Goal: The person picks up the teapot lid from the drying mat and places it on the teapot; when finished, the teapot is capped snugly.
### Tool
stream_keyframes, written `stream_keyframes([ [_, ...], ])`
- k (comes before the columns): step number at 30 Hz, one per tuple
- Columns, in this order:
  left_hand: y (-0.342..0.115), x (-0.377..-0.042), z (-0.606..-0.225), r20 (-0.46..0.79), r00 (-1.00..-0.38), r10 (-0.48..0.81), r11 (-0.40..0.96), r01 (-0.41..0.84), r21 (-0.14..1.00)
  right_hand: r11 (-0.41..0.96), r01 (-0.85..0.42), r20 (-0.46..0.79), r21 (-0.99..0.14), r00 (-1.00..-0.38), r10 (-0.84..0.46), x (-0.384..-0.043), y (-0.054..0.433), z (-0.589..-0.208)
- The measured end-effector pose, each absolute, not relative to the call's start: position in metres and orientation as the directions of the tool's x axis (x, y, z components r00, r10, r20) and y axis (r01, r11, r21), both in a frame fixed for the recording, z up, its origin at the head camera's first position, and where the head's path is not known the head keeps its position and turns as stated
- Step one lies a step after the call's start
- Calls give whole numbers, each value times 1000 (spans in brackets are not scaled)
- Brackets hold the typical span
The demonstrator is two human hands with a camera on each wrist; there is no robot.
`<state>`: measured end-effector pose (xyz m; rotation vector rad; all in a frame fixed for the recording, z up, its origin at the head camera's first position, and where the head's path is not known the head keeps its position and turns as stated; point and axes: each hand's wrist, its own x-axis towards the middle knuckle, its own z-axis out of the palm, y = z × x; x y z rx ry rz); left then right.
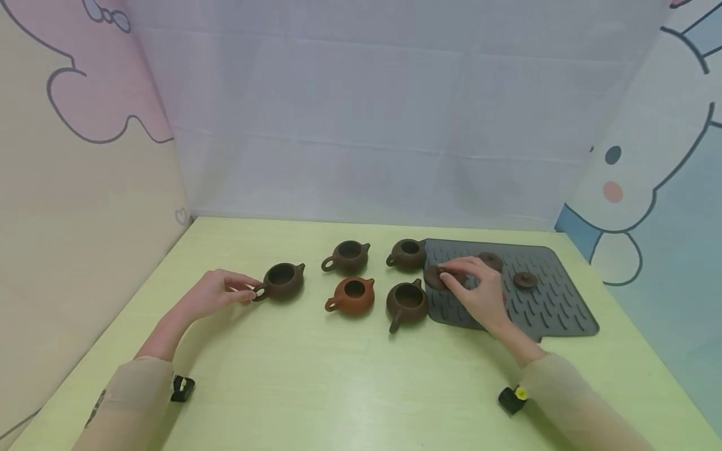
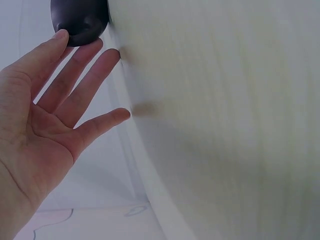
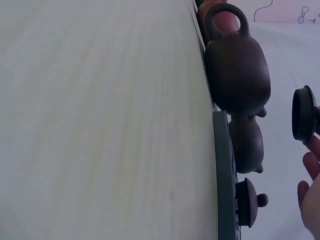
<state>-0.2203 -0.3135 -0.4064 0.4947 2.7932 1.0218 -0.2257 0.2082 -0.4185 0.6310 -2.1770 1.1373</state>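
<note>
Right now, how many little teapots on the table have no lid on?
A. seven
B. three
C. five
C: five open teapots stand on the green table, four dark brown and one reddish teapot, while the lids lie on the grey mat and one lid is in the right hand.

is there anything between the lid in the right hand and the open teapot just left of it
Nothing visible. The right hand holds the dark brown clay lid at the grey mat's left edge, beside the dark brown open teapot.
</note>
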Motion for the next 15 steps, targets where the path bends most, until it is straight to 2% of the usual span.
stream_keyframes([
  [10,-312,-220,-404,-16,-940,341,716,249,652,426,-721,741,-546,-653,-156,-223,166,-416],
  [15,-313,-219,-404,-23,-939,343,706,242,666,391,-725,733,-567,-660,-163,-221,143,-415],
])
